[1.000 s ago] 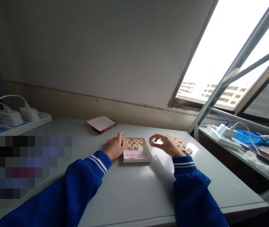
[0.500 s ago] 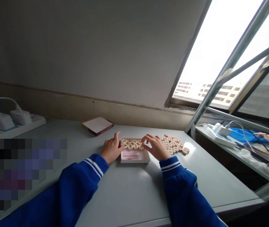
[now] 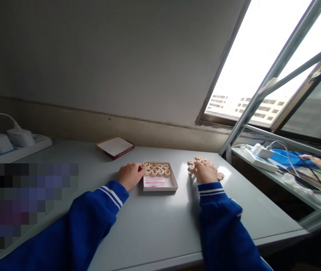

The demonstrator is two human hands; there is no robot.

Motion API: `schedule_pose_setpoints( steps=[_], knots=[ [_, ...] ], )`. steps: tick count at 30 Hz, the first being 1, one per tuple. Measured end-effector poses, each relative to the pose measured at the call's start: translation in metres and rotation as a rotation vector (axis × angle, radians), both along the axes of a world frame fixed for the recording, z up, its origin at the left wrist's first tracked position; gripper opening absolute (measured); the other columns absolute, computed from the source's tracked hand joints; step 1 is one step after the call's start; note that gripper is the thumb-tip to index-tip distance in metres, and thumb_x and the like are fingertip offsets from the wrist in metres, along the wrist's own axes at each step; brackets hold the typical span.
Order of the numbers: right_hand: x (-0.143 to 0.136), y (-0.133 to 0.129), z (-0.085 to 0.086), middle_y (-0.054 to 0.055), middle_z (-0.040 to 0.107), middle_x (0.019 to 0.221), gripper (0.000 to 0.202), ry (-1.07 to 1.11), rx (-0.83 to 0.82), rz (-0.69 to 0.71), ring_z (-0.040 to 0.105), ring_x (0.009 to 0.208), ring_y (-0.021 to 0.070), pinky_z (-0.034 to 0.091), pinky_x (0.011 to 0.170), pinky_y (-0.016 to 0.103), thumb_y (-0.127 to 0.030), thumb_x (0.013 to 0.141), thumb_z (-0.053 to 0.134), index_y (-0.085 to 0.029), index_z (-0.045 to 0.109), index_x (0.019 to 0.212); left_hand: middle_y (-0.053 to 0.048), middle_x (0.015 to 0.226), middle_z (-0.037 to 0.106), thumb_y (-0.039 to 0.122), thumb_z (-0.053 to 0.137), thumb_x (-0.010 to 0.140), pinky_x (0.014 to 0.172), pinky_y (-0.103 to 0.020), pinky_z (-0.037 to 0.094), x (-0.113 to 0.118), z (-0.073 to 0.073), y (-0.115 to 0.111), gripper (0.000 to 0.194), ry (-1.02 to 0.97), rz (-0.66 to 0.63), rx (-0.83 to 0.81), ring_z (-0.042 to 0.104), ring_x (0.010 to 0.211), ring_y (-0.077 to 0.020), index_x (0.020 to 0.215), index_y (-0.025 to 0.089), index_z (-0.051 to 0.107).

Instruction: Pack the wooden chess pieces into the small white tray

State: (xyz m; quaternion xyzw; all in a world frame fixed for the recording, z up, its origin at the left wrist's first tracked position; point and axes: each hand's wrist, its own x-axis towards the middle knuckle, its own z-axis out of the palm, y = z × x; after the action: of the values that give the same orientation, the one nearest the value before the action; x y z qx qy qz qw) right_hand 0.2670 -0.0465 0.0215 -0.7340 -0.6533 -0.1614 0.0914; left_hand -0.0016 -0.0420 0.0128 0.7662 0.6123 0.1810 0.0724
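Note:
A shallow white box (image 3: 174, 185) lies on the desk, holding two rows of round wooden Chinese chess pieces (image 3: 154, 172) with dark characters. Below the rows in the same box is a clear plastic packet (image 3: 154, 181) with pink lines. My left hand (image 3: 130, 176) is closed, its curled fingers pinching the box's left edge. To the right, my right hand (image 3: 206, 172) reaches down over a pile of loose chess pieces (image 3: 191, 162). Its fingertips are hidden from me, and the hand covers much of the pile.
A dark red box lid (image 3: 115, 147) rests near the wall. At the left stands a power strip (image 3: 40, 145) with white chargers plugged in. Beyond the metal frame (image 3: 235, 139) on the right is another desk with a power strip (image 3: 258, 160) and another person's hand (image 3: 310, 159).
My right hand has left the box and moved right onto the loose pieces. My left hand's fingers, spread before, are now curled at the box's edge.

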Motion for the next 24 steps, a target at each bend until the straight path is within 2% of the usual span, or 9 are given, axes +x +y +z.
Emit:
schedule_pose_setpoints(
  steps=[3, 8, 10, 13, 15, 17, 20, 22, 24],
  knots=[
    [-0.006, 0.002, 0.000, 0.018, 0.058, 0.099, 0.020, -0.032, -0.021, -0.045, 0.052, 0.098, 0.0325, 0.037, 0.079, 0.044, -0.030, 0.076, 0.052, -0.016, 0.065, 0.082, -0.006, 0.086, 0.068, 0.032, 0.034, 0.081, 0.073, -0.032, 0.041, 0.000, 0.001, -0.001, 0.030, -0.001, -0.007, -0.004, 0.061, 0.083, -0.0217, 0.078, 0.022, 0.062],
    [-0.013, 0.007, 0.001, 0.010, 0.062, 0.091, 0.018, 0.084, -0.066, 0.066, 0.053, 0.093, 0.0240, 0.039, 0.078, 0.036, -0.032, 0.077, 0.054, -0.019, 0.064, 0.082, -0.006, 0.084, 0.069, 0.034, 0.035, 0.081, 0.071, -0.031, 0.040, 0.000, 0.000, -0.001, 0.029, 0.008, -0.017, 0.001, 0.061, 0.082, -0.0211, 0.077, 0.022, 0.061],
    [-0.020, 0.008, 0.002, 0.006, 0.061, 0.084, 0.018, 0.226, -0.061, 0.238, 0.054, 0.080, 0.0183, 0.041, 0.073, 0.032, -0.034, 0.077, 0.055, -0.020, 0.063, 0.084, -0.006, 0.085, 0.069, 0.033, 0.035, 0.081, 0.072, -0.032, 0.039, 0.000, 0.000, -0.001, 0.029, 0.018, -0.015, 0.006, 0.062, 0.083, -0.0212, 0.077, 0.022, 0.061],
    [-0.043, 0.006, 0.002, 0.003, 0.060, 0.080, 0.020, 0.412, -0.081, 0.604, 0.051, 0.067, 0.0124, 0.042, 0.066, 0.026, -0.031, 0.076, 0.057, -0.020, 0.062, 0.091, -0.006, 0.085, 0.069, 0.033, 0.033, 0.082, 0.075, -0.032, 0.038, 0.001, -0.001, -0.001, 0.030, 0.034, -0.009, 0.013, 0.062, 0.084, -0.0211, 0.078, 0.022, 0.061],
    [-0.064, 0.001, -0.001, 0.002, 0.060, 0.081, 0.020, 0.435, -0.102, 0.776, 0.052, 0.068, 0.0119, 0.042, 0.065, 0.025, -0.029, 0.075, 0.059, -0.021, 0.062, 0.094, -0.006, 0.085, 0.069, 0.033, 0.031, 0.083, 0.076, -0.032, 0.038, 0.001, -0.001, -0.001, 0.033, 0.044, -0.008, 0.015, 0.062, 0.085, -0.0210, 0.079, 0.021, 0.062],
    [-0.083, -0.003, -0.003, 0.002, 0.061, 0.084, 0.022, 0.396, -0.109, 0.864, 0.054, 0.075, 0.0126, 0.041, 0.069, 0.025, -0.027, 0.076, 0.058, -0.023, 0.061, 0.098, -0.008, 0.085, 0.069, 0.034, 0.029, 0.084, 0.077, -0.033, 0.038, 0.002, 0.000, -0.002, 0.037, 0.059, -0.004, 0.013, 0.062, 0.086, -0.0213, 0.079, 0.021, 0.063],
    [-0.097, -0.009, -0.004, 0.001, 0.063, 0.089, 0.038, 0.336, -0.076, 0.853, 0.056, 0.083, 0.0136, 0.039, 0.075, 0.027, -0.024, 0.076, 0.060, -0.026, 0.051, 0.113, -0.010, 0.084, 0.069, 0.038, 0.027, 0.085, 0.076, -0.034, 0.039, 0.003, 0.004, -0.006, 0.043, 0.098, 0.019, 0.012, 0.062, 0.085, -0.0223, 0.078, 0.019, 0.064],
    [-0.095, -0.010, -0.001, 0.001, 0.064, 0.092, 0.037, 0.277, 0.000, 0.722, 0.057, 0.085, 0.0146, 0.038, 0.077, 0.030, -0.024, 0.076, 0.060, -0.025, 0.051, 0.112, -0.011, 0.084, 0.069, 0.043, 0.027, 0.084, 0.074, -0.034, 0.039, 0.004, 0.006, -0.008, 0.047, 0.132, 0.036, 0.006, 0.062, 0.084, -0.0236, 0.077, 0.018, 0.066],
    [-0.082, -0.011, 0.004, 0.002, 0.064, 0.093, 0.023, 0.169, 0.067, 0.522, 0.057, 0.087, 0.0168, 0.037, 0.078, 0.032, -0.024, 0.078, 0.057, -0.025, 0.057, 0.101, -0.014, 0.083, 0.068, 0.051, 0.027, 0.081, 0.074, -0.035, 0.040, 0.006, 0.008, -0.010, 0.053, 0.163, 0.045, 0.001, 0.062, 0.084, -0.0258, 0.075, 0.016, 0.066]
  ],
)
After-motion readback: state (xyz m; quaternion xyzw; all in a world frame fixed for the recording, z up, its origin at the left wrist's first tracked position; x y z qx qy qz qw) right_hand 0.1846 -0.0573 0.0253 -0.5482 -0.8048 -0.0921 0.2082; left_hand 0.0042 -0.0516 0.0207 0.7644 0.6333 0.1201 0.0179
